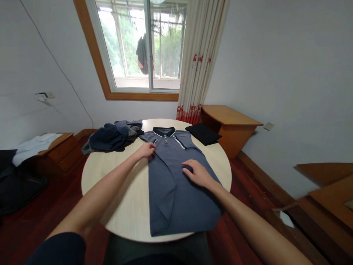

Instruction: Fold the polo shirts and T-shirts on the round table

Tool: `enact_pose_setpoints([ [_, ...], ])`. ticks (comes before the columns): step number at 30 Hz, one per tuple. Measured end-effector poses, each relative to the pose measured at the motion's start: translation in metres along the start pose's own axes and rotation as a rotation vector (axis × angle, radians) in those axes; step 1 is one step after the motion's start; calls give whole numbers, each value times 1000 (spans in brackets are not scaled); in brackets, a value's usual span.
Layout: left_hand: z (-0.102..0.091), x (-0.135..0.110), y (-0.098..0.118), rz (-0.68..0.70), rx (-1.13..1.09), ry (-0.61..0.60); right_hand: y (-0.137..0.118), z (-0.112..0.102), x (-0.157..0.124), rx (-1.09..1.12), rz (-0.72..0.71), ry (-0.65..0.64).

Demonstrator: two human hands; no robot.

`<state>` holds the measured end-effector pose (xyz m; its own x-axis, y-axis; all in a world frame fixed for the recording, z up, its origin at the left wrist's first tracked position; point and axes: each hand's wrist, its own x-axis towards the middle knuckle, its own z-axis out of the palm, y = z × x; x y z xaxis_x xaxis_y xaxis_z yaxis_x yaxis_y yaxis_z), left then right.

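A grey-blue polo shirt (190, 206) with a black collar and white-edged trim lies on the round table, collar toward the window. Its left side is folded inward as a long flap over the body. My left hand (147, 150) is closed on the shirt's left edge, just below the sleeve; its fingertips are partly hidden. Over the middle of the shirt, my right hand (196, 173) rests with fingers extended and thumb apart, holding nothing. Whether its palm presses on the cloth I cannot tell.
The round table (118, 198) carries a heap of dark clothes (110, 136) at far left and a folded black garment (203, 133) at far right. Behind stand a wooden desk (231, 114) and a curtain (198, 66). A low wooden cabinet (62, 149) is on the left.
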<state>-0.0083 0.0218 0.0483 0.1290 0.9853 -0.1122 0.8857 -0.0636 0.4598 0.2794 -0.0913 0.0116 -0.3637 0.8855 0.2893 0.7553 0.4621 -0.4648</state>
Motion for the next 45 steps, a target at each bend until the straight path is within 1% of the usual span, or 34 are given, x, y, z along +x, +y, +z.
enact_pose_setpoints([
  [2,-18,28,-24,-43,102,112,-24,9,7,135,15,-80],
  [4,-29,52,-44,-80,198,175,-41,18,14,192,50,-144],
  [6,-31,71,-57,-88,277,193,-52,24,21,180,80,-188],
  [8,-30,87,-65,-76,334,191,-59,25,25,134,111,-236],
  [10,-28,102,-67,-63,374,198,-65,22,26,99,154,-300],
  [12,-29,116,-64,-49,403,211,-70,16,24,91,185,-362],
  [14,-32,130,-56,-25,425,229,-73,11,21,100,194,-404],
  [17,-36,150,-36,46,445,262,-73,7,19,166,188,-428],
  [19,-33,162,-20,114,448,277,-71,7,18,236,186,-438],
  [21,-23,171,-6,174,445,277,-69,7,19,287,184,-460],
  [23,-7,176,3,204,443,257,-67,5,20,305,186,-505],
  [25,11,175,6,203,440,226,-64,2,21,298,192,-523],
  [26,20,174,6,194,438,210,-62,0,22,277,202,-498],
  [28,35,171,2,165,431,181,-57,-4,26,187,227,-385],
  [30,44,170,-3,126,411,141,-49,-5,31,78,245,-278],
  [31,46,171,-5,106,398,119,-45,-4,35,40,248,-266],
  [34,45,180,-11,59,364,72,-30,3,49,12,248,-354],
  [37,38,199,-19,36,364,78,-13,12,68,3,213,-411],
  [41,28,236,-32,2,366,104,12,20,101,7,143,-408],
  [45,18,271,-46,-24,362,113,32,28,130,8,109,-359],
])
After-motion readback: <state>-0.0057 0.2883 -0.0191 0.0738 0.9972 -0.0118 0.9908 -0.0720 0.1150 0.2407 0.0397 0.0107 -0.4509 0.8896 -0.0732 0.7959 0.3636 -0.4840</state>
